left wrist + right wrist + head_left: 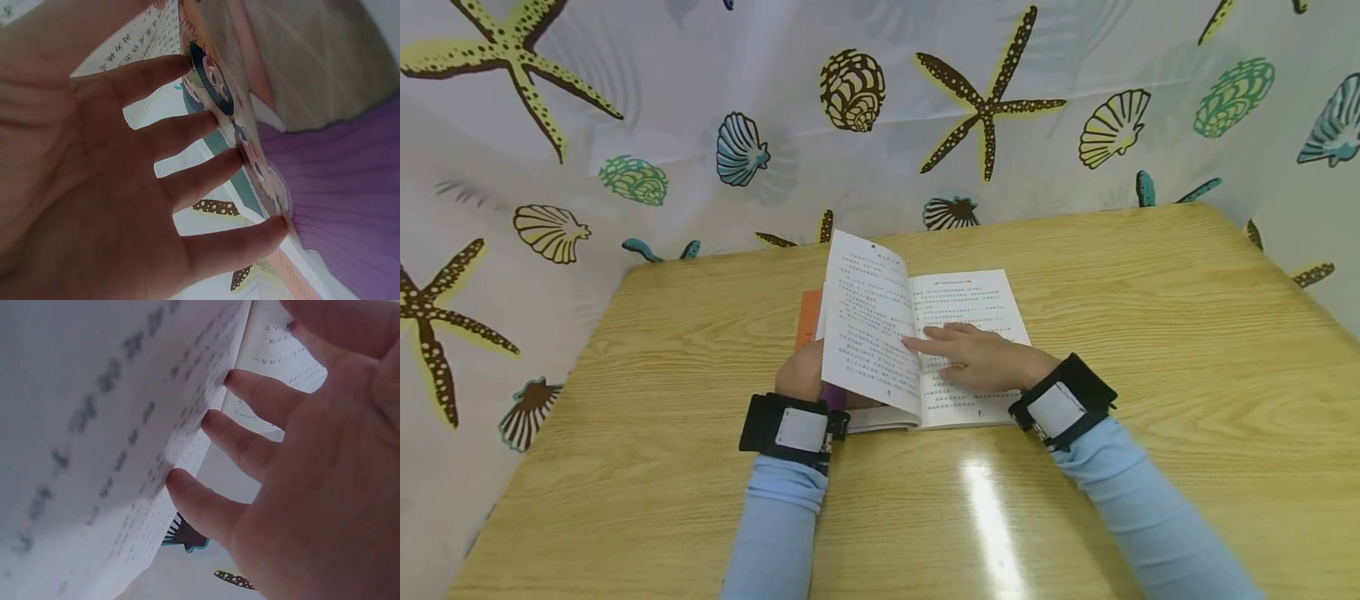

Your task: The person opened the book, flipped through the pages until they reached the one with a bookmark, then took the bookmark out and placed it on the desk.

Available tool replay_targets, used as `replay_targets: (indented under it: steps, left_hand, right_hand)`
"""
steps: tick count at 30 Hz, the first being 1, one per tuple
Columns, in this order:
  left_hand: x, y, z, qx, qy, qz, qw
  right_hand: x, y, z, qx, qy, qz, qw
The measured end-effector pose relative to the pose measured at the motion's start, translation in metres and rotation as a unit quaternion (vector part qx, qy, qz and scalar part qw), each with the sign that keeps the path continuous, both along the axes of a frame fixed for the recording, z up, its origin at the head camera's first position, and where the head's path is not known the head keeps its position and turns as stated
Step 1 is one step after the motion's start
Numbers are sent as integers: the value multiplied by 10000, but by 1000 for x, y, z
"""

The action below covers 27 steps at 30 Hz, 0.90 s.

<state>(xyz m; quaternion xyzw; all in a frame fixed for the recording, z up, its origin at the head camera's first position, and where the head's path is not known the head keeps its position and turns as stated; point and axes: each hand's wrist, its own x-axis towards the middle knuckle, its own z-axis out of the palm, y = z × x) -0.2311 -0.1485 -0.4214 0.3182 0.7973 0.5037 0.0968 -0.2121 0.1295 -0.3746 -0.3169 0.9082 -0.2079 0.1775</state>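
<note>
An open book [977, 300] with printed text lies on the table. One of its leaves, a raised page [868, 325], stands up over the left half. My left hand [801, 372] is at the book's left side, partly hidden behind that page. In the left wrist view its fingers [200, 175] are spread and rest on a colourful illustrated page [337, 169] with a purple area. My right hand [988, 360] lies over the right page with fingers extended. Its fingertips [178, 481] touch the text page near the spine.
The wooden table [700, 333] surrounds the book on all sides. Behind it hangs a white cloth [700, 75] printed with starfish and shells. An orange edge [807, 317] shows at the book's left. Both wrists wear black straps [1063, 400].
</note>
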Motion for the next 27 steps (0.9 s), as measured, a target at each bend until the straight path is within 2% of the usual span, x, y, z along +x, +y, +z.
replay_targets:
  steps: [1,2,3,4,5,6,7,8,9,11,12,13,14,15,17,18,19,21,22,23,24,25,26,27]
  left_hand:
    - [-10,-6,-17,-417,648,82,9970]
    - [-19,-12,-33,-933,1340,229,9863]
    - [-26,-14,-43,-1313,1582,381,9779]
    - [-32,-15,-49,-1600,1554,495,9736]
    - [-30,-14,-46,-1913,1480,670,9680]
    - [-30,-12,-44,-2068,1356,753,9660]
    - [-31,-11,-46,-2139,1387,862,9631]
    - [-24,-7,-34,-2158,1172,937,9648]
    - [-13,-2,-16,-2107,929,1012,9679]
    - [4,5,9,-2071,891,1020,9689]
    - [-11,0,-14,-2085,864,1031,9687]
    - [-18,-3,-25,-2090,967,995,9680]
    - [-21,-3,-28,-2143,985,987,9668]
    - [-37,-8,-53,-2198,994,960,9657]
    - [-58,-16,-84,-2353,1066,984,9610]
    - [-68,-18,-95,-2402,928,1039,9607]
    - [-57,-12,-79,-2461,925,1109,9584]
    - [-58,-11,-79,-2387,580,1235,9615]
    - [-50,-8,-66,-2343,455,1314,9622]
    - [-54,-9,-71,-2290,516,1317,9631]
    - [-55,-9,-73,-2202,429,1294,9659]
    - [-57,-10,-75,-2025,500,1157,9711]
    - [-55,-10,-67,-1938,414,999,9751]
    - [-55,-9,-63,-1770,549,780,9796]
  right_hand:
    - [1,-1,0,28,66,6,10000]
    - [2,-2,0,55,131,13,9999]
    - [3,-2,0,78,187,11,9998]
    - [4,-3,0,104,237,8,9997]
    - [5,-4,0,133,318,19,9994]
    - [6,-5,-1,190,383,20,9991]
    - [7,-7,-2,251,456,23,9986]
    - [7,-8,-2,316,508,13,9982]
    - [8,-9,-3,379,569,3,9977]
    - [9,-11,-3,472,667,-10,9967]
    - [10,-12,-3,528,714,-15,9960]
    - [11,-12,-3,567,746,-24,9956]
    - [11,-13,-3,598,768,-32,9953]
    - [12,-14,-3,627,781,-48,9950]
    - [13,-15,-2,682,785,-85,9945]
    - [14,-16,-1,713,778,-111,9944]
    - [14,-17,-1,730,766,-136,9943]
    - [15,-18,0,757,746,-183,9942]
    - [15,-18,-1,761,741,-201,9941]
    - [15,-19,-1,767,730,-222,9941]
    - [15,-19,-1,785,748,-226,9938]
    - [15,-19,-2,783,744,-239,9939]
    - [15,-19,-2,791,748,-247,9938]
    - [14,-19,-2,800,756,-252,9936]
